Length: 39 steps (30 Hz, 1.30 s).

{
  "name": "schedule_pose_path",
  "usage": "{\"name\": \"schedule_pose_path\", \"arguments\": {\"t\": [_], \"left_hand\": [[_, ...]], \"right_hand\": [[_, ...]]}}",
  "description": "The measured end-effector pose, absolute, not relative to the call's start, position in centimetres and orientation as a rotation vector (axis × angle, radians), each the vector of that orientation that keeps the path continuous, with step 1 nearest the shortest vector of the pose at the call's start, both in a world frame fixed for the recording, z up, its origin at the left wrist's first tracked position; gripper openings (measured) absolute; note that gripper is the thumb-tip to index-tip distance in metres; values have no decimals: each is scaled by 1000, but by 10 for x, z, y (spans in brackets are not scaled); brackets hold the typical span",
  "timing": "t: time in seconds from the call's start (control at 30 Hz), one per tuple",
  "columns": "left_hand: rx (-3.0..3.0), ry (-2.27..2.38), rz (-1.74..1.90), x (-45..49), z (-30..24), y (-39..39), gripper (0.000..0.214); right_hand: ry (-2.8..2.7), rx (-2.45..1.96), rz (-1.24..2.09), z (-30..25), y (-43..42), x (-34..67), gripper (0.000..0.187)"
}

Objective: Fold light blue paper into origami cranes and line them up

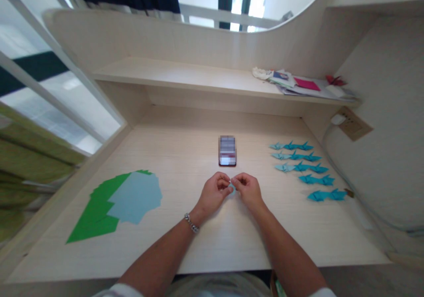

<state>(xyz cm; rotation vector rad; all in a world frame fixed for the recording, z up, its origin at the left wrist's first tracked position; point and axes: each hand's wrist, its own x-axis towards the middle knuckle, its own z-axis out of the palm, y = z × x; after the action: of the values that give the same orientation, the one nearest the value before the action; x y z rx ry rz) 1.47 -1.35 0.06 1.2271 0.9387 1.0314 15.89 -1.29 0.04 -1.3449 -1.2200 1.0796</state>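
held blue paper (232, 188): mostly hidden by fingers (244, 179) | phone screen (227, 148): blurred

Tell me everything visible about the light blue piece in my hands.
The light blue piece is small and looks like paper. Your left hand and right hand hold it over the desk, on your side of the phone. They hide much of it, so its full shape and folds are unclear.

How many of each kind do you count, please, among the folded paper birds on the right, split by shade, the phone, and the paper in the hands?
Paler blue birds: 3
Deeper blue birds: 10
Phone: 1
Small light-blue paper held by the left hand and right hand: 1
Total: 15
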Motion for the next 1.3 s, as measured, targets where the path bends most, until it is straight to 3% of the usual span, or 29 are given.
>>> {"name": "schedule_pose_path", "arguments": {"t": [0.2,0.4,0.63,1.03,1.3], "left_hand": [[1175,999,1092,12,-2,-9,30],[1171,1024,1081,12,-5,-7,24],[1105,1043,1175,8,-8,-3,27],[1203,1058,1089,10,2,-3,20],[1305,1116,1101,8,-1,-1,17]], "right_hand": [[-1212,-1273,1276,-3,-11,157,28],[-1373,-1379,1033,-5,-12,160,23],[-1242,-1247,1273,-13,-11,155,24],[-1384,-1359,1081,-6,-15,159,17],[-1355,-1315,1149,-13,-14,154,18]]}}
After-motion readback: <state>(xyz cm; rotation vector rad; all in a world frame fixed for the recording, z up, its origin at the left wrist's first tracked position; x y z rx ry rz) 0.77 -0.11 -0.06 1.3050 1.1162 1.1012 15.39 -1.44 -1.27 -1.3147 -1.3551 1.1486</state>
